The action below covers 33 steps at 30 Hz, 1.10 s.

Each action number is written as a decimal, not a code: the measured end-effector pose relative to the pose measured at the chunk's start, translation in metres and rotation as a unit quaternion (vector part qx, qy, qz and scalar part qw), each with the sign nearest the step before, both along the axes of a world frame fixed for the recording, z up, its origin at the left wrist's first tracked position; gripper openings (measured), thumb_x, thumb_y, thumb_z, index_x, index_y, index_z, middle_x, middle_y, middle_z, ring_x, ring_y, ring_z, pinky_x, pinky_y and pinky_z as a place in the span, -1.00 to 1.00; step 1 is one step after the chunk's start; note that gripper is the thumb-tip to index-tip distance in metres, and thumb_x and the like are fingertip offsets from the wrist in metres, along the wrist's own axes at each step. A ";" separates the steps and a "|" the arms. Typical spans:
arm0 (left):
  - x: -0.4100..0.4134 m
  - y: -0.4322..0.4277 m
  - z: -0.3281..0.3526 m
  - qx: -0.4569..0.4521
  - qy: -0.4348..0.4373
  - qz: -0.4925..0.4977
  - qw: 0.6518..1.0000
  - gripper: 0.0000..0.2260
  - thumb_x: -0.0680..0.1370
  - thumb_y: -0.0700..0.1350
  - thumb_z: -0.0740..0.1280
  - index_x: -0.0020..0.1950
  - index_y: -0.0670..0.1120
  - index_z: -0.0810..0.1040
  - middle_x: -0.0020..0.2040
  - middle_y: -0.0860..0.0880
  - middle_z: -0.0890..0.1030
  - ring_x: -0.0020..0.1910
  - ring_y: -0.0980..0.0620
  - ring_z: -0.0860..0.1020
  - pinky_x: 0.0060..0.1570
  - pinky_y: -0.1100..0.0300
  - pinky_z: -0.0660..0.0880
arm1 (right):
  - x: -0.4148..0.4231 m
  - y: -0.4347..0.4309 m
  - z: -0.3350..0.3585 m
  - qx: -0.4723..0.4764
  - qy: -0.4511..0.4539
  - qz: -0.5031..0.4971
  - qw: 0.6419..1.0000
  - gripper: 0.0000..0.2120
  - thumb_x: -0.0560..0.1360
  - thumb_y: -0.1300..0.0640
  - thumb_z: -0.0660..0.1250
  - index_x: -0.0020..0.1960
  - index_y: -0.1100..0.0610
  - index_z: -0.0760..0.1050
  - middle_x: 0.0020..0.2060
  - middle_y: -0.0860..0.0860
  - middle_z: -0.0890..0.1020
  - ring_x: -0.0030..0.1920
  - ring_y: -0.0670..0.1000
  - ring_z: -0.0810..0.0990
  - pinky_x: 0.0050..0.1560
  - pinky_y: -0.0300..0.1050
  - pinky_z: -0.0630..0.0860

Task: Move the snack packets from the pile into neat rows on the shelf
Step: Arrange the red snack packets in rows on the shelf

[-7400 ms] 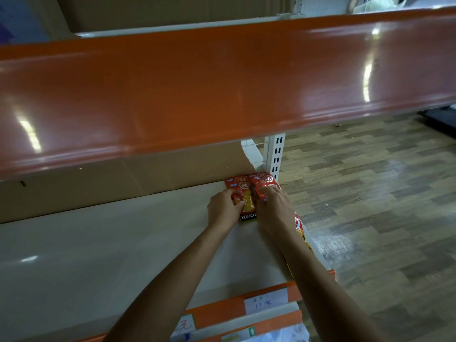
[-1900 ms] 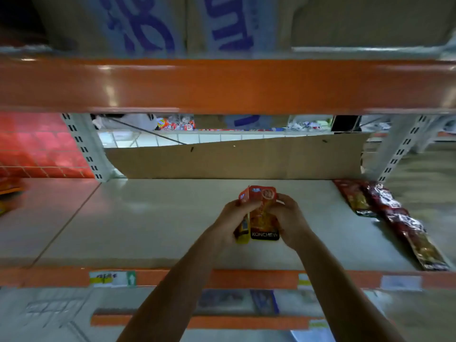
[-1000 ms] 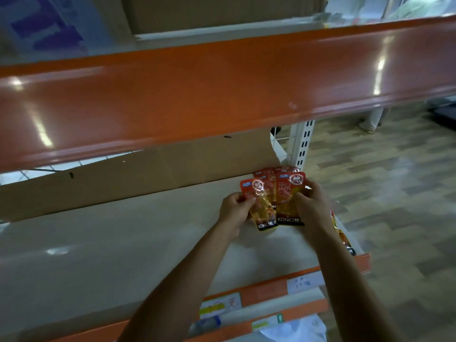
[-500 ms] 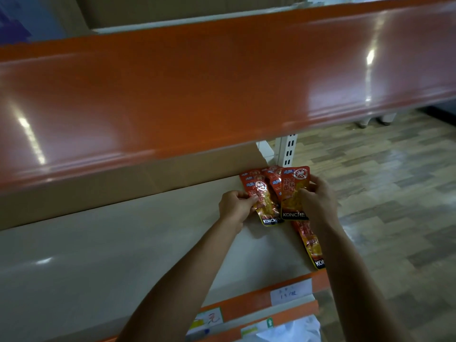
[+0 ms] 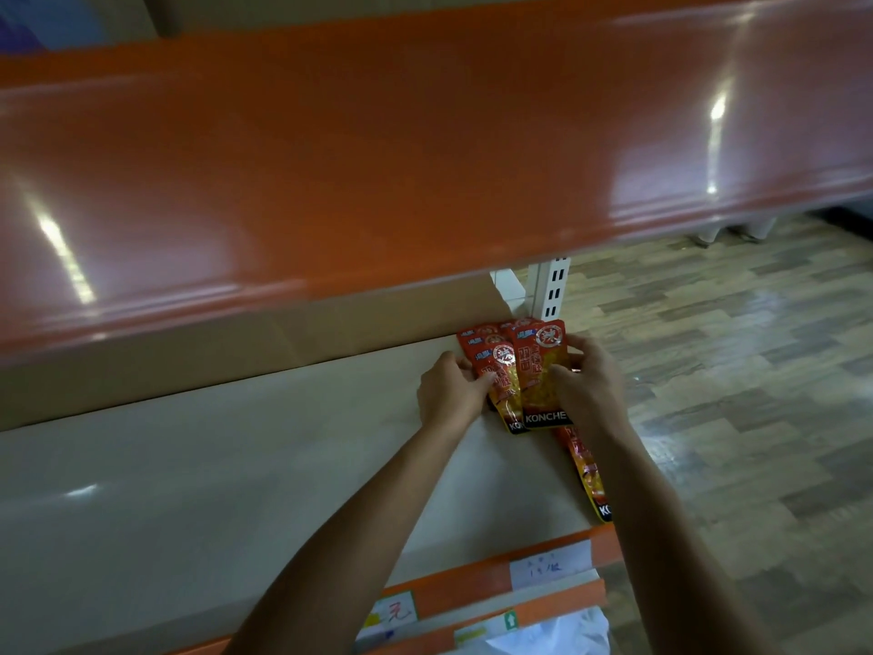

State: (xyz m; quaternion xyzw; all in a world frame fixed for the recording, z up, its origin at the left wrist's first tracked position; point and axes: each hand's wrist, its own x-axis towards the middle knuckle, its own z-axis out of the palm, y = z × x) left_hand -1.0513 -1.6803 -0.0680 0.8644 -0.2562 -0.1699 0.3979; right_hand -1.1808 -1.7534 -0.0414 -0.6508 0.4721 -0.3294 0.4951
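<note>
While the left hand (image 5: 449, 394) pinches their left edge and the right hand (image 5: 590, 385) grips their right, red-and-yellow foil snack packets (image 5: 536, 371) lie fanned between both, long axes pointing away from the wrists, on the beige shelf (image 5: 236, 465).

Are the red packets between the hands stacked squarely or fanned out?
Fanned out: the snack packets overlap, several top edges showing separately.

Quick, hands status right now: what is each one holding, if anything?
The left hand pinches the edge of the left snack packet.
The right hand grips the front snack packet, thumb on its face.
</note>
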 end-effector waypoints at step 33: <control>-0.023 0.017 -0.004 -0.017 0.069 -0.023 0.997 -0.75 0.39 0.03 0.52 -0.10 0.00 0.50 -0.19 0.02 0.66 -0.21 0.01 0.66 -0.08 -0.01 0.62 | -0.005 0.023 0.008 -0.128 0.249 0.057 0.958 -0.57 0.49 0.33 0.22 0.34 0.14 0.45 0.25 0.18 0.53 0.25 0.19 0.45 0.18 -0.05 0.36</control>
